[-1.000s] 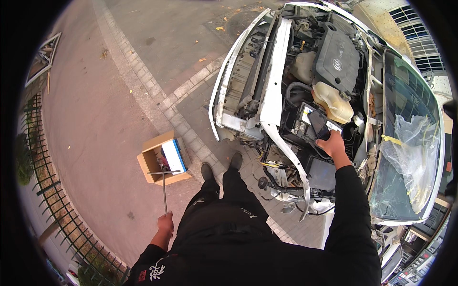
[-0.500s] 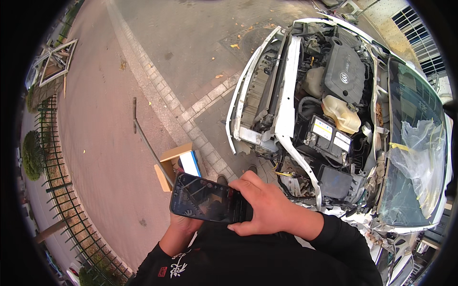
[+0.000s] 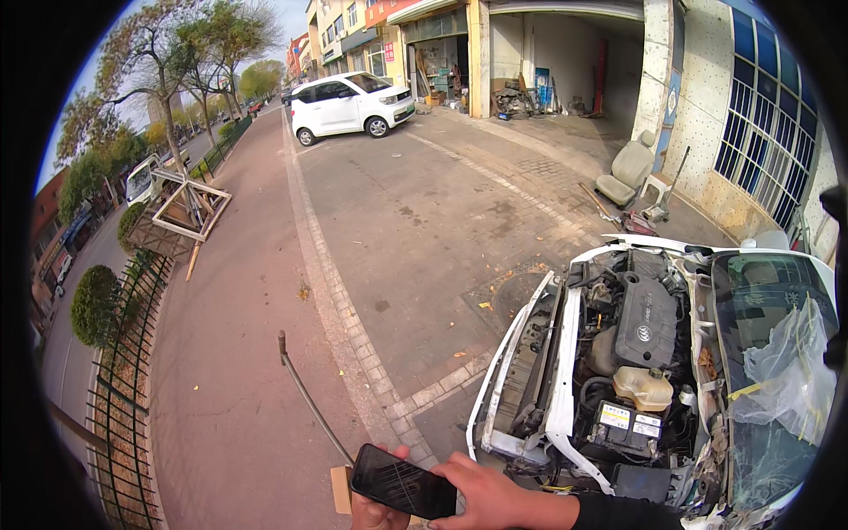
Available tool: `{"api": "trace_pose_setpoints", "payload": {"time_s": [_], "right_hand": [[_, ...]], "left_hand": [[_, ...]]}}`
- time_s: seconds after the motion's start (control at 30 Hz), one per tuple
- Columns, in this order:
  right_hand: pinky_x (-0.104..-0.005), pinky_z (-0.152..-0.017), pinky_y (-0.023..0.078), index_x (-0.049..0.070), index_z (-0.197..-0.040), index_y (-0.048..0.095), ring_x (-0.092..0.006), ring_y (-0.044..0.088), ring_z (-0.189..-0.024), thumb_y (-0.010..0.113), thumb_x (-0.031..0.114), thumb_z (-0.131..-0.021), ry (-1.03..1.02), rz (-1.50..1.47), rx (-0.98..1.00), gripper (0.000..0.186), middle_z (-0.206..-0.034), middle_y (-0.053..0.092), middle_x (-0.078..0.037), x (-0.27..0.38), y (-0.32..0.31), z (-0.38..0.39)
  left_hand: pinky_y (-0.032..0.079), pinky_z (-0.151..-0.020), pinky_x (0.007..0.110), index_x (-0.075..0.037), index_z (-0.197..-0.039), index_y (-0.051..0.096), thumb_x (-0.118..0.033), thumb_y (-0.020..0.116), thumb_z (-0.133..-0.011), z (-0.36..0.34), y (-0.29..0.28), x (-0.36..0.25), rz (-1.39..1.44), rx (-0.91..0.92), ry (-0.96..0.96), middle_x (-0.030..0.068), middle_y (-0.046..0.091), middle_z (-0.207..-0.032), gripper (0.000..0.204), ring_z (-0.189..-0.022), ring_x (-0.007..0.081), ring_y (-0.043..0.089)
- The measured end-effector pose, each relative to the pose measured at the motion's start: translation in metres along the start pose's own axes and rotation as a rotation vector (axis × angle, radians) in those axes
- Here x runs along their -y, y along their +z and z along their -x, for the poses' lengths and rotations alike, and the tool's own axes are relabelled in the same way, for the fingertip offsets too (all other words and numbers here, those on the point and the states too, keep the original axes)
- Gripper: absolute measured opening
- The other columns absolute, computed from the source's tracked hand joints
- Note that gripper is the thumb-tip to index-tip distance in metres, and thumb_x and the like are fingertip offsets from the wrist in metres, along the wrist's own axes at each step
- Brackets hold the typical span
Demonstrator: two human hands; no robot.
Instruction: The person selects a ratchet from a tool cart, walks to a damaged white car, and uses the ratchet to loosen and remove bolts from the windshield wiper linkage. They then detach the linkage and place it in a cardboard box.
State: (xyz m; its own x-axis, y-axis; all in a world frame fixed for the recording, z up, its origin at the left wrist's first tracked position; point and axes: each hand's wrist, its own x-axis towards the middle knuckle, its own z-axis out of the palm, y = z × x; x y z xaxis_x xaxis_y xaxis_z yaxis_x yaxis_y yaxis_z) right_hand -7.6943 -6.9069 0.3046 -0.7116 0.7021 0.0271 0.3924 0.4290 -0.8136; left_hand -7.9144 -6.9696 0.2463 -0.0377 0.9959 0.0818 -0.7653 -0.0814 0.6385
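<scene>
A black smartphone (image 3: 402, 484) lies tilted at the lower middle, its dark screen showing only reflections. My left hand (image 3: 378, 515) is closed around its near left part from below, with fingertips showing past the far edge. At the phone's right end my right hand (image 3: 484, 496) grips it, fingers on the far edge and thumb low on the near side. To the right stands a white car without its bonnet and front panels, its engine cover (image 3: 647, 320), yellowed plastic reservoir (image 3: 642, 389) and battery (image 3: 625, 424) exposed.
A clear plastic sheet (image 3: 786, 375) covers part of the cracked windscreen. A metal bar (image 3: 316, 411) rises beside a cardboard box flap (image 3: 341, 490). Farther off are a small white car (image 3: 349, 108), a loose car seat (image 3: 627, 170), a green fence (image 3: 119, 420) and a wooden frame (image 3: 190, 208).
My view has tilted up, bringing the street, garages and white car into sight. The phone and both hands sit lower in the picture; the phone's screen now looks dark.
</scene>
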Motion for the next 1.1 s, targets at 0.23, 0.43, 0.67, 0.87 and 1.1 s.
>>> {"api": "trace_pose_setpoints", "payload": {"time_s": [0.23,0.43,0.67,0.87,1.1], "right_hand": [[-0.0496,-0.085,0.062,0.003,-0.144,0.056,-0.041,0.072,-0.104,0.088,0.05,-0.084,-0.093,0.066,-0.003,0.083,-0.125,0.058,-0.016,0.028,0.006,-0.008],[-0.0504,-0.083,0.063,0.004,-0.149,0.053,-0.0421,0.072,-0.103,0.087,0.052,-0.087,-0.172,0.088,-0.065,0.086,-0.125,0.058,-0.016,0.044,0.012,-0.008],[-0.0504,-0.082,0.063,0.006,-0.158,0.044,-0.0435,0.072,-0.101,0.087,0.05,-0.089,-0.201,0.081,-0.127,0.093,-0.125,0.059,-0.018,0.047,0.02,-0.008],[-0.0496,-0.075,0.063,0.017,-0.173,0.032,-0.0435,0.073,-0.092,0.086,0.046,-0.091,-0.231,0.144,-0.077,0.103,-0.124,0.06,-0.018,0.049,0.021,-0.001],[-0.0494,-0.07,0.063,0.018,-0.176,0.026,-0.0431,0.073,-0.086,0.086,0.046,-0.091,-0.247,0.189,-0.115,0.108,-0.123,0.061,-0.018,0.046,0.027,0.01]], "left_hand": [[0.054,-0.118,0.057,-0.009,-0.169,0.034,-0.046,0.097,-0.085,0.005,-0.017,-0.023,-0.031,0.209,0.028,0.021,0.049,-0.169,0.112,-0.143,0.0429,0.062],[0.054,-0.118,0.058,-0.012,-0.169,0.036,-0.046,0.098,-0.083,0.011,-0.019,-0.032,0.028,0.211,0.075,0.0208,0.053,-0.166,0.112,-0.138,0.0409,0.066],[0.052,-0.119,0.059,-0.013,-0.169,0.038,-0.051,0.098,-0.081,0.019,-0.02,-0.035,-0.01,0.133,0.066,0.0201,0.053,-0.166,0.113,-0.14,0.0398,0.064],[0.053,-0.119,0.055,-0.012,-0.169,0.038,-0.05,0.099,-0.081,0.022,-0.018,-0.033,-0.019,0.126,0.052,0.0193,0.051,-0.168,0.114,-0.141,0.0364,0.064],[0.055,-0.118,0.052,-0.012,-0.168,0.039,-0.044,0.101,-0.08,0.02,-0.018,-0.033,0.003,0.177,-0.024,0.0193,0.053,-0.167,0.112,-0.14,0.0343,0.065]]}}
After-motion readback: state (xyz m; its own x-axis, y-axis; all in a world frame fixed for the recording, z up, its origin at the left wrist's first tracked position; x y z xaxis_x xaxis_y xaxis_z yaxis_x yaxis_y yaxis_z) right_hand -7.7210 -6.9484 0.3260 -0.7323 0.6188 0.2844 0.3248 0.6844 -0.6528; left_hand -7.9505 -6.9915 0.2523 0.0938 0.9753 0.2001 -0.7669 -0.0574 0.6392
